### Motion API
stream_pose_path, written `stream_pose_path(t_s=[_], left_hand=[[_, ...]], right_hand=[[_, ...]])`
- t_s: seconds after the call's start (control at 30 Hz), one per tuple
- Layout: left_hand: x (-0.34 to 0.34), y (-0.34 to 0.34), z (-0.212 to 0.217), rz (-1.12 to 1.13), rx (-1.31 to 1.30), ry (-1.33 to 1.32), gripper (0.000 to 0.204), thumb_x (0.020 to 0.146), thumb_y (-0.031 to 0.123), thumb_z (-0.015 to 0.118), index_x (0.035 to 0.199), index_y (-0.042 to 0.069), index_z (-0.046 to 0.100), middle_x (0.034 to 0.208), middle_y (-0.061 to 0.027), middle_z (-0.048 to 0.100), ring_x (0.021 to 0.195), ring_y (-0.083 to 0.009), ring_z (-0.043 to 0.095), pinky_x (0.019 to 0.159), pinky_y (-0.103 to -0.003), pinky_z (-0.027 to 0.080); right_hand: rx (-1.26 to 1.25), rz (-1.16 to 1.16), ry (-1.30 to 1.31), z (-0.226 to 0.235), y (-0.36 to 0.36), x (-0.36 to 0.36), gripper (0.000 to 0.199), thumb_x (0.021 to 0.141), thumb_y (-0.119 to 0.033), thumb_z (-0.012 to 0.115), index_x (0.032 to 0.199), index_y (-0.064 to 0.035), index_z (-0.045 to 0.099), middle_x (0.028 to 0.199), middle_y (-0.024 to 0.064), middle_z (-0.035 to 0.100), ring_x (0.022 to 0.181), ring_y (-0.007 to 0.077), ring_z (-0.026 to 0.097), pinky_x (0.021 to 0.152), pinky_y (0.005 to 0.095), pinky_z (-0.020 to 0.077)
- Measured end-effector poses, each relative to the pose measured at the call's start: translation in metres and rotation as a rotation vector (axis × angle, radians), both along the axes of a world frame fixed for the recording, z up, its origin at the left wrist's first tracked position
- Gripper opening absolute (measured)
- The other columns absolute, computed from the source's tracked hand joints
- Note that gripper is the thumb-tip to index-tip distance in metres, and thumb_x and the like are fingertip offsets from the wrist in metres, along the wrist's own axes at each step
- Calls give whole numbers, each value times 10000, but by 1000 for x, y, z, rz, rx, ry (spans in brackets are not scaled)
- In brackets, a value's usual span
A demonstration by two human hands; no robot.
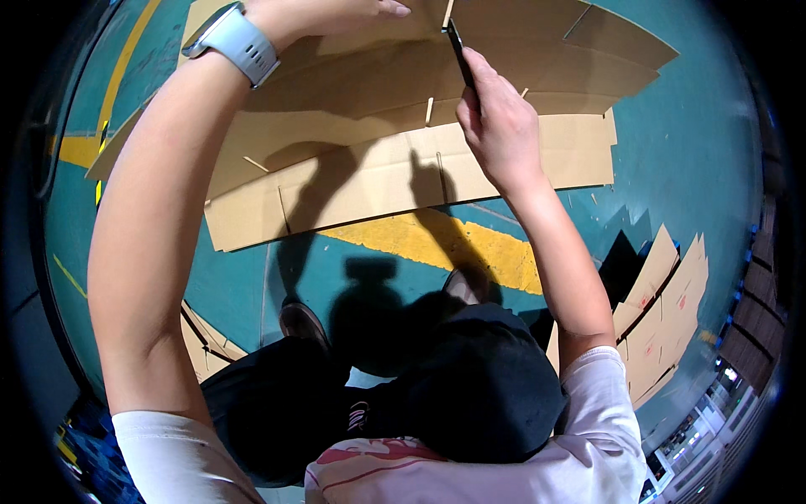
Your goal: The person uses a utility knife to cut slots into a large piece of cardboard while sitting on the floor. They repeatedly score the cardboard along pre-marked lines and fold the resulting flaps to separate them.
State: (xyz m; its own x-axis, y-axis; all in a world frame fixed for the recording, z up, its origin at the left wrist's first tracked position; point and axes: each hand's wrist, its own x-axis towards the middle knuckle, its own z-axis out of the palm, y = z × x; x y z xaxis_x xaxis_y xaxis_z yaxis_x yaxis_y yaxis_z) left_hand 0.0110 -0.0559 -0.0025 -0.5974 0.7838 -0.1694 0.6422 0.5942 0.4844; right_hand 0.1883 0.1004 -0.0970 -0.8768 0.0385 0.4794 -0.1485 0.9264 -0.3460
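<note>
Large brown cardboard sheets [386, 178] with narrow slots lie stacked, one overlapping another, on the floor in front of me. My right hand [501, 118] is closed round a slim black tool that looks like a utility knife [461, 55]. Its far end meets a pale slot in the upper sheet. At the top edge of the view, my left hand [340, 13] reaches over the cardboard with a finger stretched out, and the rest of its fingers are cut off. Nothing shows in that hand. A watch with a pale blue band [239, 44] is on the left wrist.
More cut cardboard pieces [672, 307] stand at the right, with another cardboard piece [210, 343] at the lower left. A yellow stripe [420, 239] crosses the green floor [243, 286]. My shoes [304, 323] are close to the sheets' near edge.
</note>
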Motion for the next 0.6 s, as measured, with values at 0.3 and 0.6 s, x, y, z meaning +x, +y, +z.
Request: stream_pose_path(t_s=[0.3,0.6], left_hand=[[16,22,11,-21,-60,95,192,802,195,659,891,28,693,751,-200,668,677,-289,659,625,-402,502],[9,33,-17,-100,154,91,190,790,201,684,907,53,703,792,-207,671,707,-301,668,652,-398,512]], right_hand=[[49,28,3,-2,1,-13,482,772,-78,638,1235,-1,529,780,82,609,762,237,625,623,358,527],[66,13,-29,-11,-2,4,505,772,-76,638,1253,8,511,802,83,610,769,229,621,633,359,531]])
